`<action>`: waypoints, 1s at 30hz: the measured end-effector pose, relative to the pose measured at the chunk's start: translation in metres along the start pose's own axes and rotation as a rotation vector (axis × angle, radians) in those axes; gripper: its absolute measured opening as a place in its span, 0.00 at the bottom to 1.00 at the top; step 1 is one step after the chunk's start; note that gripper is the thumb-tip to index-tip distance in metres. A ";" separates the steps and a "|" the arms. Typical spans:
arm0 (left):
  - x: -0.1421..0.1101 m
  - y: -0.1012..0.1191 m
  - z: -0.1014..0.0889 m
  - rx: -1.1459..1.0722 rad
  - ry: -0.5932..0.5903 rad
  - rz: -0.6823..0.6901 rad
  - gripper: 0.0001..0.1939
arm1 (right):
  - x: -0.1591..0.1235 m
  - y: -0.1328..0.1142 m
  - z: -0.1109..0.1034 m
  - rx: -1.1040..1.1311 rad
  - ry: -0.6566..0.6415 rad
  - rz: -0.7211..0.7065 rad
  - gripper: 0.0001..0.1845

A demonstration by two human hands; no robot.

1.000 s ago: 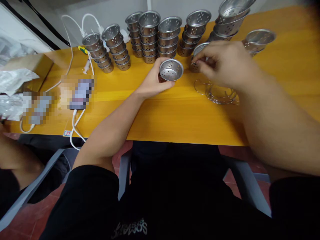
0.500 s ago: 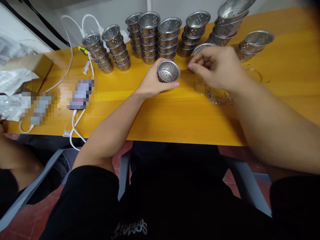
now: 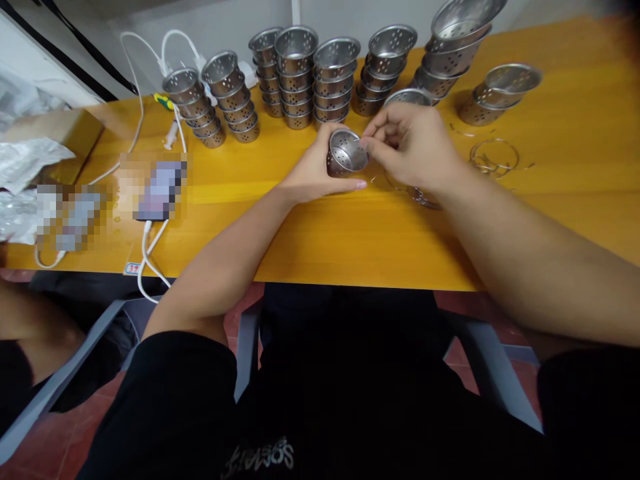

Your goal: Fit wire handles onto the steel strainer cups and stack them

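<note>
My left hand (image 3: 315,170) is wrapped around a small perforated metal cup (image 3: 345,160), its mouth tilted toward me and to the right. The thumb lies along the near side of the cup. At the cup's right rim is my right hand (image 3: 410,143), with thumb and forefinger pinched together. A thin pale glint shows by those fingertips, too small to name. Under and beside the right forearm lie thin wire loops (image 3: 495,157) on the yellow table (image 3: 320,247). Another perforated cup (image 3: 407,98) stands just behind the right hand.
Several stacks of perforated cups (image 3: 333,87) line the back of the table. A short stack (image 3: 493,97) stands at the right. Leftward are a phone (image 3: 161,190) on a white cable, a syringe (image 3: 171,135) and a cardboard box (image 3: 75,143). Another person's arm (image 3: 35,327) is at far left.
My right hand has moved left and slightly down, from apart to the cup's rim. The cup in my left hand has shifted slightly right and tilted more.
</note>
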State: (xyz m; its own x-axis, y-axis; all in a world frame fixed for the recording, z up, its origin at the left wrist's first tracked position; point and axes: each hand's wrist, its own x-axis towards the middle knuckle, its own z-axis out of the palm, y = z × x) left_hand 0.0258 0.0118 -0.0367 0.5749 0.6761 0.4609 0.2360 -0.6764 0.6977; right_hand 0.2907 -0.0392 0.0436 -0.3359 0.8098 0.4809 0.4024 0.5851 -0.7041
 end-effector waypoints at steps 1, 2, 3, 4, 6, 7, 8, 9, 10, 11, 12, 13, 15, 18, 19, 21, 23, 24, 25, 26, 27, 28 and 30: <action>-0.001 0.003 -0.001 0.001 -0.003 -0.005 0.55 | 0.000 -0.001 0.001 -0.007 0.006 0.010 0.29; -0.001 0.006 -0.001 0.001 -0.007 -0.010 0.55 | 0.001 -0.002 0.002 -0.017 0.015 0.019 0.29; -0.001 0.009 -0.002 0.001 -0.015 -0.015 0.55 | 0.001 -0.004 0.003 -0.031 0.023 0.027 0.29; -0.002 0.012 -0.002 0.000 -0.025 -0.016 0.55 | 0.000 -0.006 0.003 -0.044 0.028 0.033 0.30; -0.001 0.014 -0.003 -0.002 -0.031 -0.014 0.56 | -0.001 -0.008 0.002 -0.064 0.031 0.042 0.33; -0.001 0.015 -0.003 -0.002 -0.030 -0.013 0.56 | -0.001 -0.009 0.002 -0.068 0.027 0.049 0.34; -0.001 0.016 -0.003 0.000 -0.030 -0.015 0.56 | -0.002 -0.010 0.002 -0.067 0.023 0.058 0.34; -0.001 0.016 -0.003 0.003 -0.027 -0.018 0.56 | -0.002 -0.010 0.003 -0.061 0.019 0.069 0.33; 0.000 0.016 -0.003 0.008 -0.026 -0.022 0.56 | -0.003 -0.010 0.003 -0.053 0.020 0.079 0.32; 0.000 0.016 -0.003 0.014 -0.027 -0.025 0.56 | -0.003 -0.010 0.004 -0.045 0.024 0.089 0.32; 0.000 0.017 -0.003 0.020 -0.026 -0.026 0.57 | -0.003 -0.009 0.006 -0.042 0.031 0.096 0.32; 0.001 0.017 -0.002 0.024 -0.025 -0.026 0.57 | -0.003 -0.008 0.007 -0.041 0.041 0.098 0.34; 0.001 0.018 -0.003 0.029 -0.025 -0.026 0.59 | -0.002 -0.006 0.010 -0.040 0.057 0.098 0.36; 0.001 0.020 -0.005 0.025 -0.037 -0.020 0.58 | -0.002 -0.003 0.013 -0.013 0.063 0.094 0.35; 0.001 0.021 -0.006 0.020 -0.046 -0.011 0.58 | -0.002 -0.003 0.013 0.001 0.059 0.093 0.34; 0.001 0.021 -0.007 0.003 -0.060 0.008 0.59 | -0.001 -0.002 0.014 0.030 0.052 0.093 0.32; 0.001 0.021 -0.007 -0.026 -0.067 0.018 0.60 | -0.001 -0.004 0.015 0.062 0.047 0.093 0.31; 0.002 0.022 -0.007 -0.046 -0.065 0.018 0.60 | -0.001 -0.006 0.015 0.087 0.044 0.093 0.31; 0.002 0.022 -0.007 -0.068 -0.063 0.016 0.61 | 0.000 -0.009 0.014 0.119 0.044 0.091 0.32; 0.002 0.023 -0.007 -0.091 -0.061 0.010 0.60 | 0.000 -0.011 0.012 0.158 0.043 0.090 0.33; 0.002 0.025 -0.008 -0.112 -0.059 0.001 0.59 | 0.001 -0.014 0.010 0.201 0.029 0.095 0.35; 0.002 0.027 -0.009 -0.131 -0.056 -0.013 0.57 | 0.002 -0.017 0.006 0.244 0.004 0.101 0.37; 0.002 0.032 -0.012 -0.169 -0.042 -0.052 0.51 | 0.002 -0.022 -0.001 0.309 -0.075 0.111 0.40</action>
State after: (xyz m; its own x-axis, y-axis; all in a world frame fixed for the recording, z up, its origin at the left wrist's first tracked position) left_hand 0.0250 -0.0049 -0.0068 0.5986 0.6936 0.4007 0.1330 -0.5793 0.8042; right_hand 0.2823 -0.0500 0.0609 -0.3705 0.8558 0.3610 0.1670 0.4437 -0.8805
